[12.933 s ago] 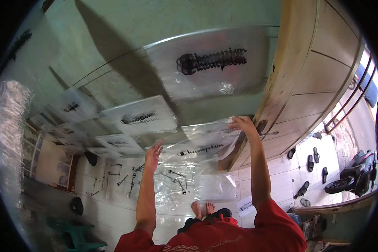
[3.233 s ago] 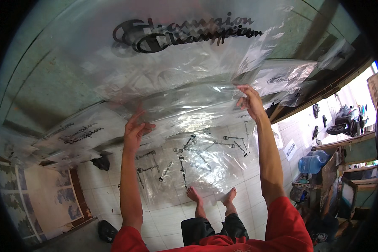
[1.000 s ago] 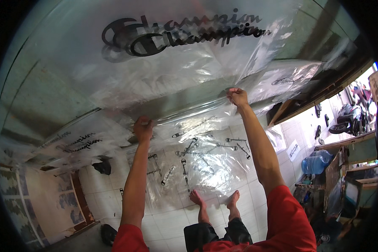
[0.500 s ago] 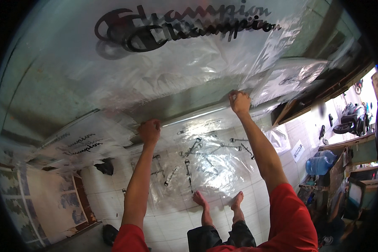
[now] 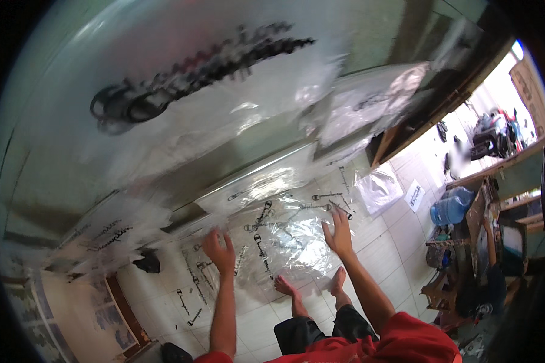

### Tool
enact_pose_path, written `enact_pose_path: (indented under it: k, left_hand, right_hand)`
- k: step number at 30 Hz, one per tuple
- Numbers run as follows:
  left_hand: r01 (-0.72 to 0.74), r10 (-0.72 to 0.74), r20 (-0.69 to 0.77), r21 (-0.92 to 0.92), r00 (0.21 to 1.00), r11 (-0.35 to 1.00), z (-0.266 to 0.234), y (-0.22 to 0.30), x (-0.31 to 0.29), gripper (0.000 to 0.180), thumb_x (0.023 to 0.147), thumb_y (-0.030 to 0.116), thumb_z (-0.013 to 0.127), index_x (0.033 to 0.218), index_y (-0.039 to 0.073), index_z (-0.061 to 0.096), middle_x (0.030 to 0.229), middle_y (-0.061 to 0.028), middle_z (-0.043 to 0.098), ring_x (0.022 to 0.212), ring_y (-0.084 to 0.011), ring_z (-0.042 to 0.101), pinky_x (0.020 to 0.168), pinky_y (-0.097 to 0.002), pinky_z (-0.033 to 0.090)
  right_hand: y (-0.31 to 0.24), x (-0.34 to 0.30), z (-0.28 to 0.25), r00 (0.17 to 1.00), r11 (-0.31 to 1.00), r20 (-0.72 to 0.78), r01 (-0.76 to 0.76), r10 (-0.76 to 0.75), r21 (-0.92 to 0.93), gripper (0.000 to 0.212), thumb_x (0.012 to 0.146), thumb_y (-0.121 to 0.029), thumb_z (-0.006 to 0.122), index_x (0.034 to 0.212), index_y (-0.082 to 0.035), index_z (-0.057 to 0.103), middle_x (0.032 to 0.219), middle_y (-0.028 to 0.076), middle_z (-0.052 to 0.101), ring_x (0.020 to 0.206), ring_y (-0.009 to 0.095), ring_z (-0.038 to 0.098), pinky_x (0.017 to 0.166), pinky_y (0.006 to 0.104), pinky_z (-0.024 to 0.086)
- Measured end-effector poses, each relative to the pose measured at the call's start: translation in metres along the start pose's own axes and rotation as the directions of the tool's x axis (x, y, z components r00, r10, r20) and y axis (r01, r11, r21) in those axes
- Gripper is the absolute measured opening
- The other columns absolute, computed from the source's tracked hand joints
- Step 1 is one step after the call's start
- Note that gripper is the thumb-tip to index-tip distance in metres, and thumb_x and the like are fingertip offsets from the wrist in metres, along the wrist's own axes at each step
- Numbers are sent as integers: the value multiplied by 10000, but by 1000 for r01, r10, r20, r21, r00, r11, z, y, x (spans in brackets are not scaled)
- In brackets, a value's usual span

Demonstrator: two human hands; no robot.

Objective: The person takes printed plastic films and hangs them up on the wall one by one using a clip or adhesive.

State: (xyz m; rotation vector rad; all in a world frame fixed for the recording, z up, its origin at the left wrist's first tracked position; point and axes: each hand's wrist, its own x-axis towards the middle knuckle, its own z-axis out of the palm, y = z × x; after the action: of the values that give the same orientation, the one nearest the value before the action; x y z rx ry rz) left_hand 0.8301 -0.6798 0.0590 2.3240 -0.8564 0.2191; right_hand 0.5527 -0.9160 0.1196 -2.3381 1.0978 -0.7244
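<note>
The left hand is held over the tiled floor with thumb and fingers parted, just below the near left corner of a clear plastic bag set low against the green wall. The right hand is spread, its fingers pointed toward the wall, over the right part of the clear plastic sheeting laid on the tiles; whether the sheeting is touched cannot be told. Black lettering is seen on and through the sheeting. Higher on the wall, a large clear bag is marked with doubled black lettering, blurred here, and a smaller clear bag is seen to its right. On the floor to the right, a white plastic bag is laid near a printed paper sheet, with blue water jugs placed beyond. Two bare feet are planted at the sheeting's near edge.
</note>
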Motion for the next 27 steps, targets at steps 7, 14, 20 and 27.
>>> enact_pose_path:
  k: [7,14,20,27]
  left_hand:
    - [220,-617,752,577,231,786,7,-14,-380,777,721,528,675,1296,34,504,1303,-235,508,1226,-385,472,1056,-459,349]
    - [-65,-435,897,440,77,896,73,135,-408,608,767,471,647,1132,-13,603,1082,-244,625,1045,-408,583,934,-469,451]
    - [199,-643,746,613,174,765,183,288,-399,531,783,417,640,1060,-37,626,1001,-248,649,977,-419,610,881,-476,479]
    - [202,106,770,-293,629,934,413,584,-358,240,816,180,604,865,-48,658,825,-194,677,766,-321,648,713,-412,505]
  right_hand:
    - [231,-387,-158,189,274,229,-861,955,-430,521,824,-426,634,1086,24,613,1134,253,598,1094,398,551,963,446,437]
    - [365,-531,-246,-288,-273,158,-956,944,-112,529,833,-498,591,876,25,653,740,160,644,603,229,655,460,369,528]
    - [435,-473,-280,6,-34,439,-996,898,82,553,865,-543,555,1007,-21,669,888,110,664,814,237,636,746,354,513]
    - [502,-412,-439,30,-152,260,-745,965,649,410,895,-401,584,1142,-74,590,957,78,660,817,192,660,718,324,525]
